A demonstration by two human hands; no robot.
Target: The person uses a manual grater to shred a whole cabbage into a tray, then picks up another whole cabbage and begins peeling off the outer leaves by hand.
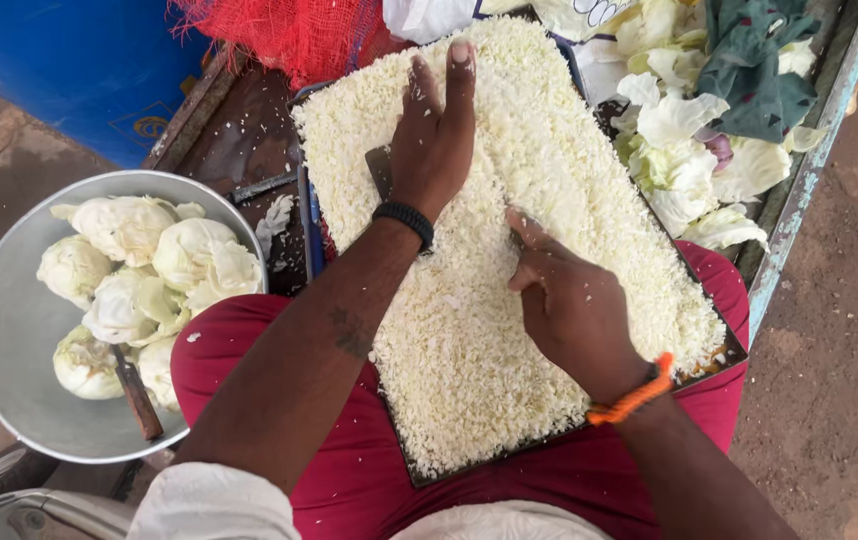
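Left hand (436, 135) flat, right hand (569, 300) curled.

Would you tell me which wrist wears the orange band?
The right hand: its wrist carries the orange band, while the left hand wears a black band.

1. A tray (719, 362) lies on the person's lap.
2. A heap of chopped cabbage (559, 210) fills the tray from edge to edge.
3. The left hand (434, 140) lies flat on the heap near the far edge.
4. The right hand (569, 300) rests on the heap near the right edge.
5. A bowl (9, 330) sits left of the tray.
6. Cabbage heads (139, 280) lie in the bowl.
7. A knife (137, 395) lies in the bowl at its near edge.
8. Cabbage leaves (684, 160) lie past the tray's right corner.
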